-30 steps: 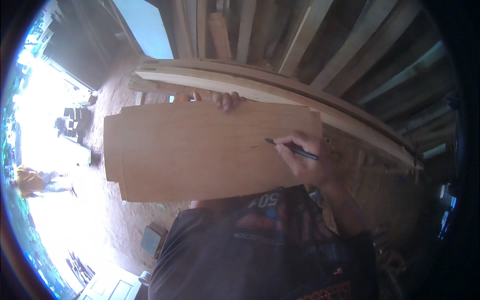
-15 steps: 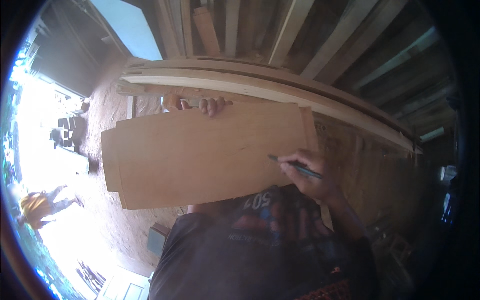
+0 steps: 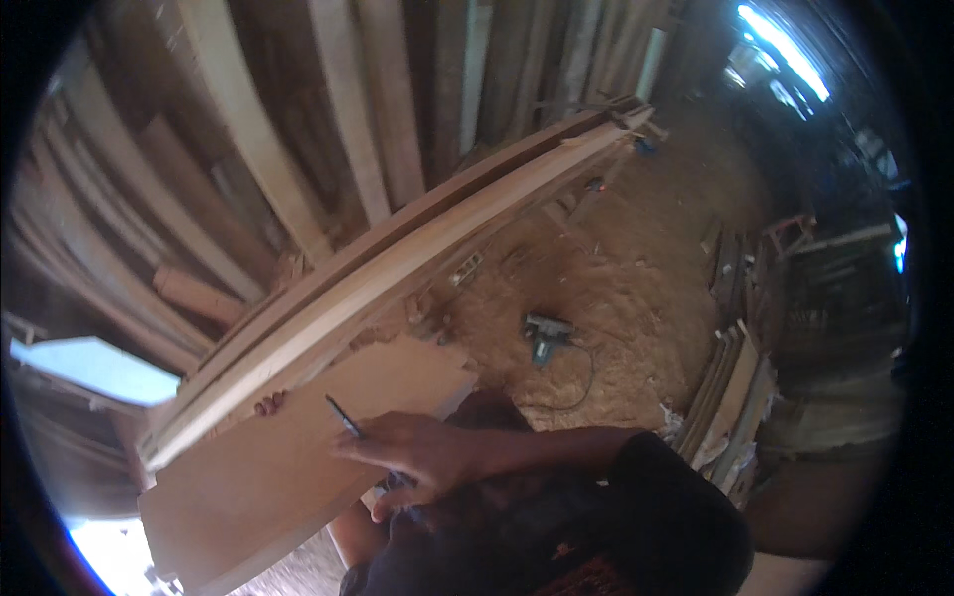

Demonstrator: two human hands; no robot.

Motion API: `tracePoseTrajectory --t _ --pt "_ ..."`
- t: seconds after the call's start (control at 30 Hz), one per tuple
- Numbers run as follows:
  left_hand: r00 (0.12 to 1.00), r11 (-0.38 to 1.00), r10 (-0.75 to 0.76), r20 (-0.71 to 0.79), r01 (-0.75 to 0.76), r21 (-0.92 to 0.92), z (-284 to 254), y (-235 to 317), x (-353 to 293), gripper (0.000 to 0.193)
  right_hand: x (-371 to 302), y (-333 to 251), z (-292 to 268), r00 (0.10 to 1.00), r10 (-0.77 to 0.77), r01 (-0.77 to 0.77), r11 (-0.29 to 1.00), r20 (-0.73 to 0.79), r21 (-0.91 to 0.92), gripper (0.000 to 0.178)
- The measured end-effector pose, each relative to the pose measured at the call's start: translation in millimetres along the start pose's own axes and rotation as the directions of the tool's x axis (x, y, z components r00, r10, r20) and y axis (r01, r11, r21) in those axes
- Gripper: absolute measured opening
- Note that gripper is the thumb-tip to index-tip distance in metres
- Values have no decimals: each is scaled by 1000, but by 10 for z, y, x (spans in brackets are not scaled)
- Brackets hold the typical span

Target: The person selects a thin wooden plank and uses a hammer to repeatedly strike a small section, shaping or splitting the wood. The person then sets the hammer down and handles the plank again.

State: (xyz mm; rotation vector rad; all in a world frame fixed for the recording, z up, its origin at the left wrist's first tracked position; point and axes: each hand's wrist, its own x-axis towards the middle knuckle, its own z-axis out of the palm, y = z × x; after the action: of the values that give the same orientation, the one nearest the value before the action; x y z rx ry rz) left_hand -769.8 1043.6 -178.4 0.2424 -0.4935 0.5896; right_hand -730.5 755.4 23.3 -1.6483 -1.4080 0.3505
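Observation:
A broad light-brown wooden panel [image 3: 288, 447] with notched corners lies in front of me, slanting from lower left to upper right. My left hand [image 3: 269, 404] shows only its fingertips, curled over the panel's far edge; the rest is hidden beneath. Over the panel's near side is my right hand [image 3: 412, 452], closed around a dark pen or pencil [image 3: 344, 415]. The pen's slim end points up and away from me. I cannot tell whether it touches the wood.
Just beyond the panel runs a long pale timber beam [image 3: 397, 273]. Planks [image 3: 348, 99] lean behind it. A green-and-dark power tool [image 3: 547, 333] with a cord sits on the sawdust-covered ground [image 3: 636, 288]. Stacked boards [image 3: 730, 387] are at the right.
My view has swung to the right, so the panel and beam now slant and the power tool shows. My right hand has moved over the panel toward my left hand, still holding the pen.

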Motion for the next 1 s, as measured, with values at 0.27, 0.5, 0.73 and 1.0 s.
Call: tracePoseTrajectory --t 0.27,0.5,0.73,1.0 --pt "957 981 -134 -257 165 103 292 -1801 165 71 -1047 344 -932 939 109 -168 973 -325 -160 73" --pt "549 699 -356 -756 693 174 1045 -4196 -185 79 -2599 490 -2031 596 373 -550 835 -711 -23 44" --pt "640 -54 -605 -474 561 826 1504 -5372 491 52 -3685 118 -2734 20 472 -452 791 -881 413 41" --pt "793 -503 -580 -185 -170 847 438 -6793 2180 61 -4186 203 -3025 -440 242 -503 731 -865 460 55"
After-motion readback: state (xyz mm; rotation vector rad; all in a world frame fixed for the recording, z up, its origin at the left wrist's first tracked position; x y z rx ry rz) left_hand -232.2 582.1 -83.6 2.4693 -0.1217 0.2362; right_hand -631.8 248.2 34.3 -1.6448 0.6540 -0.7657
